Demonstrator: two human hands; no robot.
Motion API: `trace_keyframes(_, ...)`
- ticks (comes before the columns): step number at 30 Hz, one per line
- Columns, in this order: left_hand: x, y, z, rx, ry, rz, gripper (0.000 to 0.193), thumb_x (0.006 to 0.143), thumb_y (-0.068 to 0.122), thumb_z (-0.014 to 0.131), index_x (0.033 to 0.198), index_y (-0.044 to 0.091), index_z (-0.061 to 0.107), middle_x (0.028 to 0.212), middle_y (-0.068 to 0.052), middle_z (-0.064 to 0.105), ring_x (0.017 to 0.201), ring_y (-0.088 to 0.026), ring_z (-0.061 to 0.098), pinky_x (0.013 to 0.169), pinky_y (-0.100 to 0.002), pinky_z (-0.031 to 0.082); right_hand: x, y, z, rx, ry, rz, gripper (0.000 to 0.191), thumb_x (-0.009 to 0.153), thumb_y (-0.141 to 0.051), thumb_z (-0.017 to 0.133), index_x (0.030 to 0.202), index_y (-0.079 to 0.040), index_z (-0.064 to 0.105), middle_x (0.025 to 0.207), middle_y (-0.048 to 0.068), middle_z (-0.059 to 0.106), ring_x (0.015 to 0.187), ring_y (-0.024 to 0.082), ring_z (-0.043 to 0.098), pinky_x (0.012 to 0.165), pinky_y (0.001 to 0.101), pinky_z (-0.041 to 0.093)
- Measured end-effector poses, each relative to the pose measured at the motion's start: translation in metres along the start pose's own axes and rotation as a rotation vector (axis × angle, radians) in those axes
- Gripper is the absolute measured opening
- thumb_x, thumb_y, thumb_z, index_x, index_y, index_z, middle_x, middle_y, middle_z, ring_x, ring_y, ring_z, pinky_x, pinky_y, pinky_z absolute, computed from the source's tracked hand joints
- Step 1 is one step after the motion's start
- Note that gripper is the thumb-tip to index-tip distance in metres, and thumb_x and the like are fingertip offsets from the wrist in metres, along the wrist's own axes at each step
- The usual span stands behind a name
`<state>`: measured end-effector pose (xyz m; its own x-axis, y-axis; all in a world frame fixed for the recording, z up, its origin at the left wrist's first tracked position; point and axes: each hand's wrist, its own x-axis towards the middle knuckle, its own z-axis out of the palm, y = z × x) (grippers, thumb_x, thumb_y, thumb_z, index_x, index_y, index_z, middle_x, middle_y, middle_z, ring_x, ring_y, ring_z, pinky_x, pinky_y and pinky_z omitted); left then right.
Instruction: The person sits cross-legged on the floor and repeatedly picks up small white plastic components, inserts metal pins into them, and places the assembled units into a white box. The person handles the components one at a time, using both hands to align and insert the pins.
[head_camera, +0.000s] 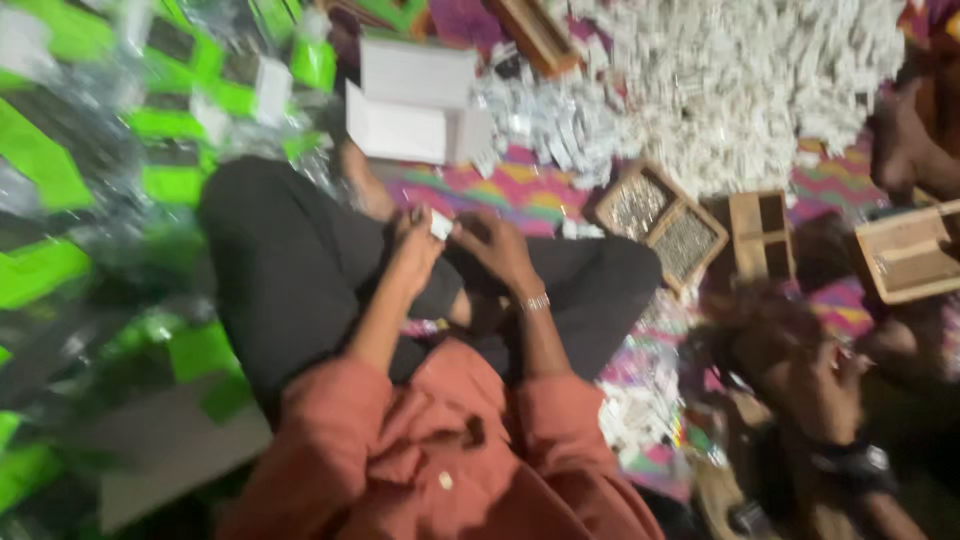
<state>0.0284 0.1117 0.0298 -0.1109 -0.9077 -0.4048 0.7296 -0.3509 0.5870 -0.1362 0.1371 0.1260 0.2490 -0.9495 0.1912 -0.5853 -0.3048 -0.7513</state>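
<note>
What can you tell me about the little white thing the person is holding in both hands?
The little white piece is small, flat-looking and roughly rectangular, maybe paper or card; blur hides finer detail. It sits pinched between the fingertips of the left hand and the right hand, held above the person's crossed legs in dark trousers. Nothing else touches it.

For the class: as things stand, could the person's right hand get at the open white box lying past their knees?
Probably yes: the right hand shares a small white piece with the left hand, and nothing stands between it and the white box.
</note>
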Motion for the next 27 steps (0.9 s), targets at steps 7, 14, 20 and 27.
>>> trace_keyframes(7, 0.009, -0.012, -0.015, -0.147, -0.111, 0.035, 0.037, 0.109, 0.028, 0.048, 0.137, 0.004, 0.054, 0.110, -0.015, 0.071, 0.087, -0.025, 0.069, 0.079, -0.040, 0.058, -0.007, -0.002, -0.007, -0.012, -0.073, 0.082, 0.027, 0.087, -0.024, 0.079, 0.106, -0.006, 0.076, 0.097, 0.016, 0.076, 0.081, 0.030, 0.074, 0.073, 0.0390, 0.056)
trace_keyframes(14, 0.006, -0.006, -0.012, -0.162, -0.087, 0.089, 0.039, 0.108, 0.034, 0.046, 0.135, 0.007, 0.058, 0.098, -0.011, 0.067, 0.080, -0.022, 0.065, 0.075, -0.038, 0.056, -0.004, -0.001, -0.010, 0.008, -0.197, -0.119, 0.015, 0.092, -0.017, 0.075, 0.102, -0.006, 0.076, 0.097, 0.015, 0.077, 0.085, 0.027, 0.075, 0.076, 0.0373, 0.058)
trace_keyframes(20, -0.003, -0.001, -0.012, -0.041, -0.084, -0.022, 0.032, 0.106, 0.023, 0.050, 0.130, 0.005, 0.062, 0.107, -0.004, 0.068, 0.090, -0.016, 0.065, 0.086, -0.035, 0.055, -0.005, -0.010, 0.010, -0.026, 0.124, -0.035, 0.014, 0.095, -0.009, 0.071, 0.108, -0.004, 0.073, 0.098, 0.016, 0.074, 0.084, 0.032, 0.073, 0.074, 0.0387, 0.057)
trace_keyframes(27, -0.008, -0.005, -0.016, 0.020, -0.132, 0.084, 0.025, 0.107, 0.010, 0.056, 0.128, 0.002, 0.066, 0.099, 0.001, 0.062, 0.085, -0.008, 0.058, 0.082, -0.026, 0.049, -0.002, -0.028, 0.030, -0.063, 0.175, -0.148, 0.014, 0.094, -0.006, 0.071, 0.108, -0.003, 0.071, 0.096, 0.019, 0.072, 0.087, 0.037, 0.072, 0.075, 0.0408, 0.056)
